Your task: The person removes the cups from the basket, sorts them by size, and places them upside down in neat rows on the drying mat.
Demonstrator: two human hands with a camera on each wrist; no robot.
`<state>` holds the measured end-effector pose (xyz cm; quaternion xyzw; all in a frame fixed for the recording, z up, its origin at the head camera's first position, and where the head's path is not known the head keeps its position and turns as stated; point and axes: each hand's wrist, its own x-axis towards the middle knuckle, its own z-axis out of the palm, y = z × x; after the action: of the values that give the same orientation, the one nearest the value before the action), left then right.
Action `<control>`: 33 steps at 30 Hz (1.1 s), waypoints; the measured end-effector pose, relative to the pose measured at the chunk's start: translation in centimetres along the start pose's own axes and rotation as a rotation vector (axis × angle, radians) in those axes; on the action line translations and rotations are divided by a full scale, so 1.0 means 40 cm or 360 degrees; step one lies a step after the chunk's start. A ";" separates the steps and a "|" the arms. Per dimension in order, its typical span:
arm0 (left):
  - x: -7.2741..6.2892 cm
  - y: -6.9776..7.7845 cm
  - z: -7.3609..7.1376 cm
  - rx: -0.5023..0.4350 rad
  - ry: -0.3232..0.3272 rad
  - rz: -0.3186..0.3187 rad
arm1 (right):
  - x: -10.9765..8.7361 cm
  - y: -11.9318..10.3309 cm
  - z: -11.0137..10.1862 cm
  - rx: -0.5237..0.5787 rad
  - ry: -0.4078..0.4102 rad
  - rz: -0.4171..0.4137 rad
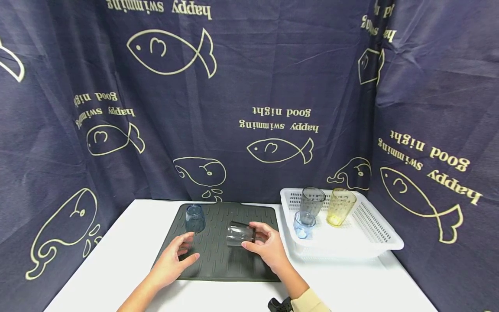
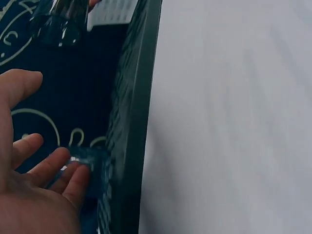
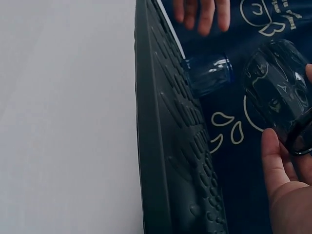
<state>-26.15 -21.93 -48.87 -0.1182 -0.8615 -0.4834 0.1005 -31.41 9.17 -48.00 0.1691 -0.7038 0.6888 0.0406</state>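
Note:
My right hand [image 1: 269, 247] holds a dark grey see-through glass [image 1: 238, 234] by its right end, thumb in front and fingers behind. The glass lies tilted on its side in the air above a dark ribbed drying mat [image 1: 218, 264]. On the mat's far left stands a blue glass [image 1: 195, 221], which appears mouth down. In front of that glass my left hand [image 1: 171, 262] hovers over the mat's left part, thumb and fingers spread apart, holding nothing. From the left wrist view, its fingers [image 2: 78, 183] partly cover the blue glass [image 2: 97, 158]; contact cannot be made out.
To the right of the mat is a white perforated basket [image 1: 343, 249]. Inside it are a grey glass [image 1: 312, 201], a yellow glass [image 1: 340, 208] and a small light blue glass [image 1: 304, 224]. A dark patterned curtain [image 1: 234, 95] hangs behind the white table [image 1: 121, 247].

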 end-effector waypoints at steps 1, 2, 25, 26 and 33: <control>-0.001 -0.007 -0.007 0.0040 0.0015 0.0007 | 0.004 0.003 0.003 0.0007 0.0009 0.0003; -0.003 -0.015 -0.014 0.0085 0.0034 0.0013 | 0.008 0.005 0.006 0.0010 0.0016 0.0003; -0.035 -0.103 -0.130 0.0762 -0.0234 -0.0231 | 0.047 -0.049 0.060 -0.0045 0.0180 0.0003; -0.034 -0.104 -0.132 0.0788 -0.0241 -0.0232 | 0.049 -0.049 0.061 -0.0045 0.0185 0.0001; -0.032 -0.105 -0.135 0.0916 -0.0269 -0.0232 | 0.067 -0.054 0.067 -0.0117 0.0198 -0.0004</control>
<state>-25.90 -28.79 -49.86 -0.0626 -0.9746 -0.2139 0.0230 -32.83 6.05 -45.28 0.1253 -0.7246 0.6715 0.0912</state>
